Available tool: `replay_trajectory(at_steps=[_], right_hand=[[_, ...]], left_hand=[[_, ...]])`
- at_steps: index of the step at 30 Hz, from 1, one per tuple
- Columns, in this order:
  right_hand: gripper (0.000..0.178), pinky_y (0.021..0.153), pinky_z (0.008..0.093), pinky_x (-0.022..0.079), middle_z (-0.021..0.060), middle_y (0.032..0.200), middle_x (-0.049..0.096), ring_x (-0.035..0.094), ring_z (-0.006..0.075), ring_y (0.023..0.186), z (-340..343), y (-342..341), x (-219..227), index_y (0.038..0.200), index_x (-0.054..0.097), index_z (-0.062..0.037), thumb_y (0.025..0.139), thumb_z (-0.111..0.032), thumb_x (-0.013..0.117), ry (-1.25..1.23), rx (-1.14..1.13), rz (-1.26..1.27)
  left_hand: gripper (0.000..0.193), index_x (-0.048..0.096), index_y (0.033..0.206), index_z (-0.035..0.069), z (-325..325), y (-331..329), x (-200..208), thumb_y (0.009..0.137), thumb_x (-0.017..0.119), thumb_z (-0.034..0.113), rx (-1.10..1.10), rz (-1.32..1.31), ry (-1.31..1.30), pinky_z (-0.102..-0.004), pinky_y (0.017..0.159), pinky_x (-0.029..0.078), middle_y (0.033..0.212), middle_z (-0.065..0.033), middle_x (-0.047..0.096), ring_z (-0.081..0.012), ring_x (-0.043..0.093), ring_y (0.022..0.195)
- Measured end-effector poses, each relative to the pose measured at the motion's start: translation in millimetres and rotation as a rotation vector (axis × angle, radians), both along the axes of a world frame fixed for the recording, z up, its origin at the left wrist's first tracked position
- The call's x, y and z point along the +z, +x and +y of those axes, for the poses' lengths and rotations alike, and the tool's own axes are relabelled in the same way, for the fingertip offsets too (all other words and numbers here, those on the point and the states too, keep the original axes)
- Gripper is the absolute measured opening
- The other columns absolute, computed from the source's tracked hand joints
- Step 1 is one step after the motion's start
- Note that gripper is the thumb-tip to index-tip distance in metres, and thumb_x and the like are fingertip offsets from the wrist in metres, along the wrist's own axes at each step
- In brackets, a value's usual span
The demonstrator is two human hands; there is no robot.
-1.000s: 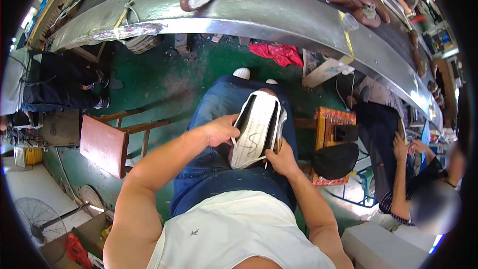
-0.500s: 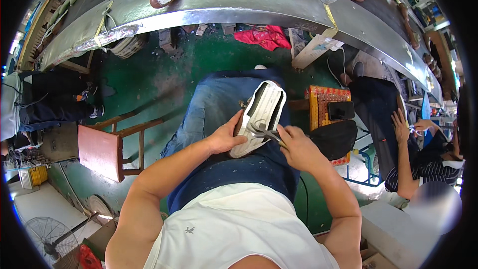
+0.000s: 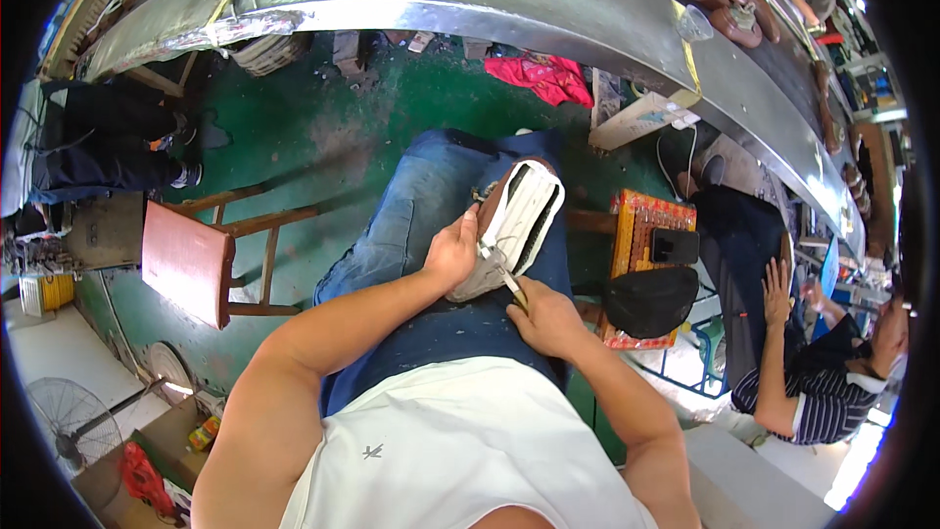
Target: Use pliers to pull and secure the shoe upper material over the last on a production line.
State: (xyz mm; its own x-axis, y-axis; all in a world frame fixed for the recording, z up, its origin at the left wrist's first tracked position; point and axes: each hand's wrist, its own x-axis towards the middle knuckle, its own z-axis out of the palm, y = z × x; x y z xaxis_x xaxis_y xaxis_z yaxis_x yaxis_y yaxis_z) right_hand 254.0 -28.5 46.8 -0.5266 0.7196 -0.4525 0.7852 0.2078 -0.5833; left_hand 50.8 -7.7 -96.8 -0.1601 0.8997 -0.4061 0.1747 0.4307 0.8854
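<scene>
- While the left hand (image 3: 453, 250) grips the near-left side of the white-and-brown shoe (image 3: 529, 211), its thumb lies along the edge; the other fingertips are hidden.
- Right hand (image 3: 548, 316), just right of the shoe's near end: fingers closed around the handle of the metal pincers (image 3: 508, 279).
- Pincers' head is at the shoe's near end; can't tell if it bites on anything.
- Shoe sits over the blue jeans (image 3: 377, 235), tilted, far end leaning right.
- Left of shoe, well apart: stool with brown seat (image 3: 186, 260).
- Right of shoe: orange beaded seat (image 3: 632, 225) bearing black phone (image 3: 674, 246) and black bag (image 3: 654, 302).
- Beyond shoe: red cloth (image 3: 540, 80), then metal bench (image 3: 392, 15).
</scene>
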Motion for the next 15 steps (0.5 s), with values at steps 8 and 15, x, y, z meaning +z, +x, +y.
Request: replay_trajectory(at_steps=[8, 15], right_hand=[[0.051, 0.090, 0.0470, 0.053, 0.0253, 0.112, 0.063, 0.064, 0.0404, 0.102, 50, 17, 14, 0.134, 0.049, 0.0063, 0.089, -0.011, 0.067, 0.650, 0.133, -0.124], [0.025, 0.077, 0.0495, 0.055, 0.0211, 0.100, 0.066, 0.066, 0.0434, 0.089, 39, 39, -40, 0.113, 0.055, -0.0009, 0.092, -0.012, 0.064, 0.383, -0.121, 0.021]], left_hand=[[0.048, 0.054, 0.142, -0.003, 3, -5, 39, 0.110, 0.037, 0.029, -0.190, 0.174, 0.195, -0.0424, 0.108, 0.046, 0.141, -0.0274, 0.057, -0.0427, 0.054, 0.133], [0.053, 0.038, 0.156, 0.007, 5, -8, 57, 0.107, 0.045, 0.024, -0.513, 0.410, 0.466, -0.0428, 0.110, 0.046, 0.160, -0.0232, 0.034, -0.0399, 0.044, 0.142]])
